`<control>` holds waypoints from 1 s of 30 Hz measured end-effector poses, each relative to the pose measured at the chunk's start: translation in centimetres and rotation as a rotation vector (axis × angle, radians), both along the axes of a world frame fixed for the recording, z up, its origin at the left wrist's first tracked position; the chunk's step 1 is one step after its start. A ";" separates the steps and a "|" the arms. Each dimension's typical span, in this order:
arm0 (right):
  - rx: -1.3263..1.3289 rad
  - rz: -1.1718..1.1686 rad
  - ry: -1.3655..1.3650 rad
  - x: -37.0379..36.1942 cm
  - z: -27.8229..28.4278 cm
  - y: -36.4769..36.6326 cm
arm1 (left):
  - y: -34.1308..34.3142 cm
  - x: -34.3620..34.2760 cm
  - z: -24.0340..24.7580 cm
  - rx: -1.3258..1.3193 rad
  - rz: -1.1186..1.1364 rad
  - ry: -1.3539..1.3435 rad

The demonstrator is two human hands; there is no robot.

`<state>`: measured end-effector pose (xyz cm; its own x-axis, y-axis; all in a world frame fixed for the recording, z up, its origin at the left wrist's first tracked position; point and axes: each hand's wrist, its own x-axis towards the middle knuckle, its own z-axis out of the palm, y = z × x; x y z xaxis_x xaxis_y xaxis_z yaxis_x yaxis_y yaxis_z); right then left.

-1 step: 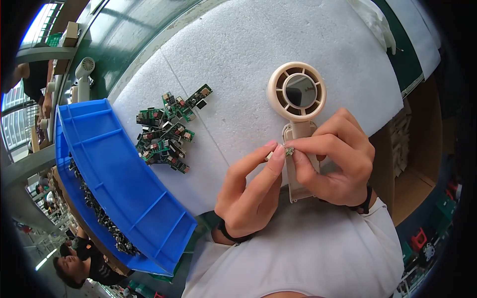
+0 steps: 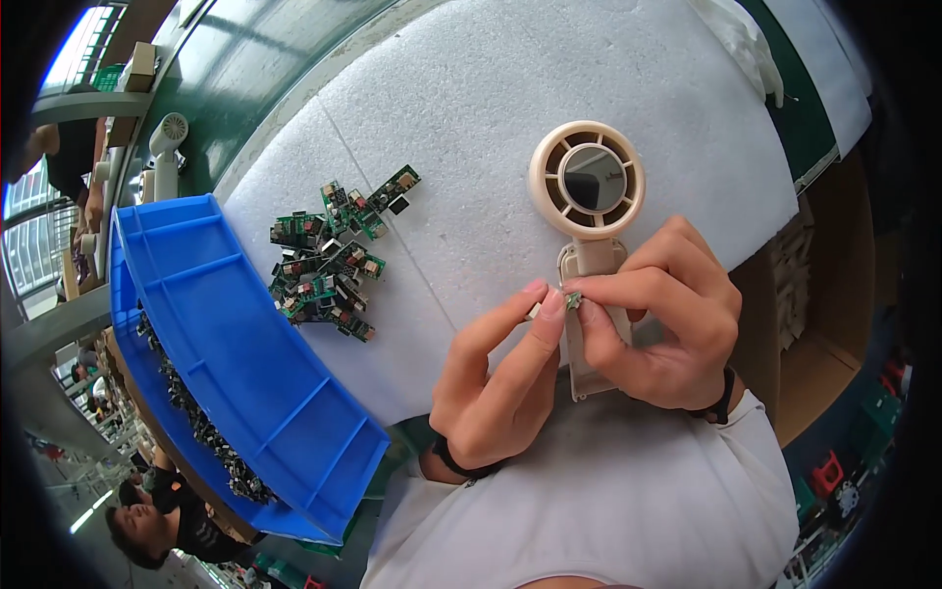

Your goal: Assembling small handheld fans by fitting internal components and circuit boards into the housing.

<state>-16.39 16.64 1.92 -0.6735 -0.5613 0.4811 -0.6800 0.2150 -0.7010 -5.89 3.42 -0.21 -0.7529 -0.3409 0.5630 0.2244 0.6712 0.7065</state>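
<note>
A cream handheld fan (image 2: 589, 230) lies on the white foam sheet in front of me, its round grille pointing away and its handle toward my body. The handle looks like an open shell, partly covered by my fingers. Over it, my right hand (image 2: 677, 319) pinches a small green circuit board (image 2: 574, 299) between thumb and index finger. My left hand (image 2: 496, 398), close beside it, grips a small whitish piece (image 2: 534, 312) between thumb and index finger; its exact kind is too small to tell. Both hands nearly meet at the fingertips.
A pile of green circuit boards (image 2: 329, 270) lies on the foam sheet (image 2: 461, 128) to the left. Beyond it stands a blue plastic bin (image 2: 245, 334) with many small dark parts inside. A cardboard box (image 2: 834, 324) is at right. People (image 2: 147, 525) are at far left.
</note>
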 end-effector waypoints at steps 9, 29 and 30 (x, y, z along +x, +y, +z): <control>-0.101 -0.049 -0.038 0.4 -0.5 -0.4 | 0.6 -0.1 -0.3 -0.114 -0.002 0.032; 0.507 0.795 -0.192 -11.9 6.9 -2.1 | -3.2 -1.7 1.6 -0.376 0.377 -0.431; 0.511 0.798 -0.177 -13.2 7.4 -3.2 | -3.3 -1.4 1.4 -0.378 0.390 -0.438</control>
<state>-29.62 13.43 9.33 -0.0418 -0.9989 -0.0202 -0.6518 0.0426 -0.7572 -7.33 0.11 1.17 -0.7999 -0.4730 0.3694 -0.3353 0.8627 0.3786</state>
